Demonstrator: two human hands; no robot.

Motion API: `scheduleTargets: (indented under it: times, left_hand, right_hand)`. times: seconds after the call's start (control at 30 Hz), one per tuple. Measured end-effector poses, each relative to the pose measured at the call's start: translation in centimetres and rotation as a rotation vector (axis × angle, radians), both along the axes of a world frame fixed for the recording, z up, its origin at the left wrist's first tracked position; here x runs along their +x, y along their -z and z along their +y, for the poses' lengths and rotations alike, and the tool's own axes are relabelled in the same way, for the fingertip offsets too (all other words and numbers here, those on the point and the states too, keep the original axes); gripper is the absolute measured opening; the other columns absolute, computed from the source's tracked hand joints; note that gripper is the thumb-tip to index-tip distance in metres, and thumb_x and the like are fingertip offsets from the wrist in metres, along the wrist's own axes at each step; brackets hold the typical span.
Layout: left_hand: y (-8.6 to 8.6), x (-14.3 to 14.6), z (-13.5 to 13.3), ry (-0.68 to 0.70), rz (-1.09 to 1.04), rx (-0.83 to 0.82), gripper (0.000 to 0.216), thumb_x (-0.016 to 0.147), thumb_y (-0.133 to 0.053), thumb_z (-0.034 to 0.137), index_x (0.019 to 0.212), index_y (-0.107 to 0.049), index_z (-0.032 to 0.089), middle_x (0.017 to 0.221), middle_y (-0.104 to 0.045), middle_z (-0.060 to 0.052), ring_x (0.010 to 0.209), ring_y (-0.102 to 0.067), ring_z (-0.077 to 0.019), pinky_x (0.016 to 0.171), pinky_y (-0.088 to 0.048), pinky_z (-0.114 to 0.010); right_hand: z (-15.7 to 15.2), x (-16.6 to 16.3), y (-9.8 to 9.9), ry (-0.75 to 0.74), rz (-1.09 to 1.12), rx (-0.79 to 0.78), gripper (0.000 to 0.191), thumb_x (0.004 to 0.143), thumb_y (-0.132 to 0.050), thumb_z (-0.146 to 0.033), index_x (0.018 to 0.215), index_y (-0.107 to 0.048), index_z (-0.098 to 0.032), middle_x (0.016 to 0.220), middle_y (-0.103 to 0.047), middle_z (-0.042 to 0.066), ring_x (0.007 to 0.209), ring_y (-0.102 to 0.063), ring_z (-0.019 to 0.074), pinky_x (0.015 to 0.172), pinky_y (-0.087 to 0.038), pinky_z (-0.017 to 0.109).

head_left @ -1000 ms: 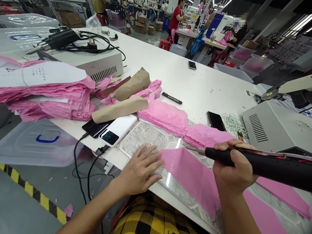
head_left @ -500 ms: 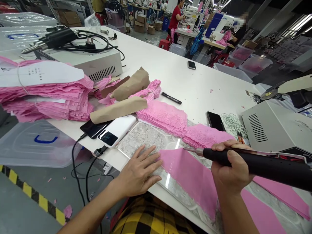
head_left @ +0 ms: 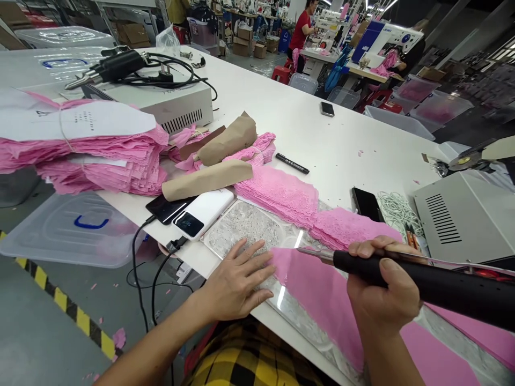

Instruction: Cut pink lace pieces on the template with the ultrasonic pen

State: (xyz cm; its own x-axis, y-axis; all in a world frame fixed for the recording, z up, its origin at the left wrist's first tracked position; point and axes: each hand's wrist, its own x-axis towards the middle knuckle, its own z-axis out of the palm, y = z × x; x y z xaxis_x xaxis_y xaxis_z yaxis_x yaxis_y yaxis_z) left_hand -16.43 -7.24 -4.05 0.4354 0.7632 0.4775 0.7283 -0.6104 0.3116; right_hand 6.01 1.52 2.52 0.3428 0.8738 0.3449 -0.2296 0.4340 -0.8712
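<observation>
My left hand (head_left: 237, 281) lies flat with fingers spread on the glass work plate (head_left: 245, 230), its fingertips holding down the left end of a pink lace strip (head_left: 317, 289). My right hand (head_left: 382, 295) is closed around the black handle of a hot cutting tool (head_left: 434, 281). The tool's metal tip (head_left: 311, 252) rests on the upper edge of the strip, just right of my left fingertips. Behind the strip lie stacks of cut pink lace pieces (head_left: 281, 193).
A white power bank (head_left: 201, 214) and a phone (head_left: 167, 208) lie left of the plate, cables hanging off the table edge. Brown paper rolls (head_left: 209, 179), bundled pink lace (head_left: 96, 161), a marker (head_left: 292, 163), another phone (head_left: 366, 203), rubber bands (head_left: 398, 212) and grey machine boxes (head_left: 466, 214) surround it. People work at far tables.
The tool's tip has slid a little leftward along the strip's edge, closer to my left fingertips. The view has shifted slightly; my left hand stays flat.
</observation>
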Motion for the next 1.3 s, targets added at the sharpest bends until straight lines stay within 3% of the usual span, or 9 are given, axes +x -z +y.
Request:
scheduleTargets:
  times: [0.57,0.87,1.3]
  left_hand:
    - [0.2,0.1,-0.2,-0.027,-0.009,-0.003,0.041,0.096,-0.057,0.04,0.13,-0.061,0.017,0.132,-0.064,-0.014,0.139,-0.045,-0.033,0.117,-0.032,-0.058]
    - [0.1,0.0,-0.4,0.038,-0.059,0.083,0.036,0.092,-0.059,0.034,0.123,-0.063,0.016,0.123,-0.069,-0.012,0.136,-0.049,-0.0284,0.117,-0.035,-0.05]
    - [-0.2,-0.1,-0.2,0.027,-0.074,0.086,0.033,0.093,-0.057,0.031,0.121,-0.064,0.017,0.121,-0.071,-0.011,0.132,-0.053,-0.0291,0.114,-0.038,-0.05]
  right_hand:
    - [-0.5,-0.6,0.5,-0.061,-0.082,-0.001,0.017,0.062,-0.066,-0.023,0.074,-0.055,-0.02,0.077,-0.053,-0.002,0.059,-0.052,0.0115,0.059,-0.051,0.034]
    - [-1.5,-1.8,0.6,-0.125,0.01,-0.038,0.016,0.063,-0.064,-0.021,0.078,-0.057,-0.022,0.079,-0.054,-0.002,0.059,-0.052,0.0113,0.061,-0.051,0.034]
    - [-1.8,-2.2,0.2,-0.172,0.063,0.037,0.016,0.07,-0.069,-0.023,0.083,-0.059,-0.022,0.082,-0.056,-0.002,0.063,-0.054,0.0103,0.064,-0.052,0.033]
